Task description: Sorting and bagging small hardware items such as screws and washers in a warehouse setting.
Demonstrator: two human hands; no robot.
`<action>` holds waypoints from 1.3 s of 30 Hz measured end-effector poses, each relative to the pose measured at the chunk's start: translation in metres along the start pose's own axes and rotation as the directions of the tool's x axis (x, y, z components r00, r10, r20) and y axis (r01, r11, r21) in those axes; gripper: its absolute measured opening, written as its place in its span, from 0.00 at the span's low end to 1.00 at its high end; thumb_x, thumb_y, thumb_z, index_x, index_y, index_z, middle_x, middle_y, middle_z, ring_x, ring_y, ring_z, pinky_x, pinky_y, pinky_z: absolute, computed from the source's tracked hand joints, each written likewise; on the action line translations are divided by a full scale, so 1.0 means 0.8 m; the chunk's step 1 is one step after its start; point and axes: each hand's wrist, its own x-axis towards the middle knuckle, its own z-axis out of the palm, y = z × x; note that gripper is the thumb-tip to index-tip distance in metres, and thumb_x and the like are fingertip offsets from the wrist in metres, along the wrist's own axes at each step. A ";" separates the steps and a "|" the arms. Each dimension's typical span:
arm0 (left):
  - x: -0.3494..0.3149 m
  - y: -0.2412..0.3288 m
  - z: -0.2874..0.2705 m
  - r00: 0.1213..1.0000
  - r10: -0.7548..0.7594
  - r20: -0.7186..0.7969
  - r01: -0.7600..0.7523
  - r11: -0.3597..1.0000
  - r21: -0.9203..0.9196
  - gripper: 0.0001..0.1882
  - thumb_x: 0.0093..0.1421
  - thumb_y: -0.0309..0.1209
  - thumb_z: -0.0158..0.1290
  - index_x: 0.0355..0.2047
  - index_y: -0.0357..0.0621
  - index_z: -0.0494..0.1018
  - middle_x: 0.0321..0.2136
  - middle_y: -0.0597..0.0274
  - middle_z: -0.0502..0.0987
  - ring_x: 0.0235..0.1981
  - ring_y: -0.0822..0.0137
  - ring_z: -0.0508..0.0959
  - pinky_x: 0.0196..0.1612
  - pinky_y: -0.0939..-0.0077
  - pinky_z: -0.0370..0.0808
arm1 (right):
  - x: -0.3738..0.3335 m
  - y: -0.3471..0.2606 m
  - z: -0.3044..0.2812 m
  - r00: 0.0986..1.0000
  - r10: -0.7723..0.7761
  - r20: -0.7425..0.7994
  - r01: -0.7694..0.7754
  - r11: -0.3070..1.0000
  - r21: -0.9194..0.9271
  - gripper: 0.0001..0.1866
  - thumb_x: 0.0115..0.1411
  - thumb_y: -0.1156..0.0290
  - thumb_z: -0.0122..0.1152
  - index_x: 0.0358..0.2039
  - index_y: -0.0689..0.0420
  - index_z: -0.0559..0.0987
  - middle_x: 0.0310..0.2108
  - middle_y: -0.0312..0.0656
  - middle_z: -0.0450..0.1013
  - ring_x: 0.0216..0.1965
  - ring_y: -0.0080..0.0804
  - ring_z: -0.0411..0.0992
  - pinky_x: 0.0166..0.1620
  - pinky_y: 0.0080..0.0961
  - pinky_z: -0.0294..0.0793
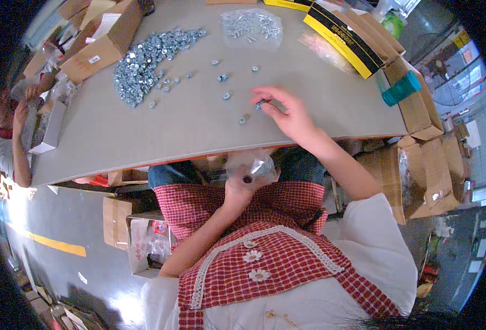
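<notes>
This looks like a workshop: small metal parts [136, 71] lie heaped toward the far left corner of a table [193, 129], cardboard boxes [427, 118] line its right edge, and a yellow line [56, 243] crosses the grey floor [92, 212].

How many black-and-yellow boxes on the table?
2: one box toward the table's far right corner, beside a clear bag; another box left of it, cut off by the top edge. More may be hidden.

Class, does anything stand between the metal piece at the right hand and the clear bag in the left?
The table's front edge lies between the metal piece and clear bag; nothing else visibly blocks the way.
</notes>
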 end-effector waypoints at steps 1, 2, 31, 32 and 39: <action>-0.001 0.000 0.000 1.000 -0.006 -0.012 0.006 1.000 0.002 0.26 0.51 0.45 0.67 0.43 0.39 0.75 0.41 0.48 0.80 0.43 0.51 0.80 0.47 0.62 0.76 | 0.001 -0.004 -0.005 0.998 -0.047 -0.033 0.046 0.998 -0.048 0.22 0.58 0.84 0.56 0.53 0.54 0.76 0.42 0.39 0.78 0.46 0.31 0.74 0.52 0.29 0.73; -0.001 0.001 0.000 1.000 -0.009 -0.017 0.009 1.000 0.002 0.26 0.51 0.45 0.67 0.43 0.39 0.75 0.41 0.48 0.80 0.43 0.51 0.80 0.47 0.62 0.76 | 0.002 -0.005 -0.008 0.993 -0.096 -0.063 0.089 0.991 -0.098 0.22 0.58 0.84 0.57 0.53 0.54 0.76 0.44 0.39 0.77 0.46 0.31 0.74 0.51 0.29 0.73; -0.003 -0.006 -0.005 0.997 0.076 -0.034 -0.069 0.984 0.165 0.29 0.48 0.47 0.68 0.46 0.43 0.76 0.35 0.53 0.82 0.36 0.52 0.81 0.42 0.62 0.78 | 0.070 0.024 -0.018 0.999 0.023 -0.031 -0.033 0.930 -0.367 0.10 0.60 0.66 0.58 0.39 0.57 0.78 0.30 0.51 0.77 0.32 0.51 0.77 0.36 0.43 0.75; -0.006 -0.007 -0.009 0.996 0.076 -0.037 -0.069 0.984 0.163 0.29 0.48 0.47 0.68 0.46 0.43 0.76 0.35 0.53 0.82 0.36 0.52 0.81 0.42 0.62 0.78 | 0.071 0.025 -0.018 0.999 -0.044 -0.026 0.030 0.914 -0.406 0.10 0.60 0.66 0.58 0.39 0.57 0.79 0.31 0.51 0.77 0.33 0.50 0.77 0.37 0.42 0.75; -0.045 0.053 -0.137 0.976 -0.190 0.107 0.172 0.973 0.157 0.18 0.57 0.41 0.63 0.38 0.39 0.76 0.25 0.58 0.79 0.27 0.68 0.78 0.32 0.72 0.74 | 0.047 -0.037 -0.015 0.976 -0.168 0.141 0.200 0.946 -0.255 0.11 0.60 0.69 0.60 0.42 0.57 0.80 0.38 0.48 0.77 0.36 0.48 0.77 0.38 0.39 0.77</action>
